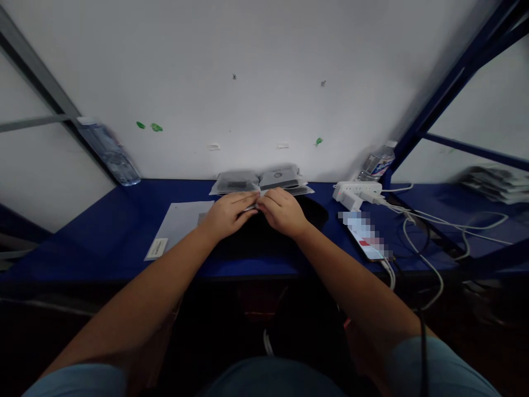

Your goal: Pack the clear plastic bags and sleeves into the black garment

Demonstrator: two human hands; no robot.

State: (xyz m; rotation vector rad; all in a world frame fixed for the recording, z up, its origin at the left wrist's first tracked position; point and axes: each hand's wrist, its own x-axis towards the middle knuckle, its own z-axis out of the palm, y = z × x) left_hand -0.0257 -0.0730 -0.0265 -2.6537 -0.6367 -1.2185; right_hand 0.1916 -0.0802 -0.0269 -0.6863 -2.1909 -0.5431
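Curled nearly closed, the left hand (228, 214) and right hand (283, 212) pinch a thin, whitish paper-or-plastic piece (250, 207) between them, likely light, pliant, best held by its edges.

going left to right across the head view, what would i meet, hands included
Tall clear plastic bottle, flat pale rectangular sheet, left hand, right hand, black-edged rectangular phone with lit screen, grey-white stack of flat things.
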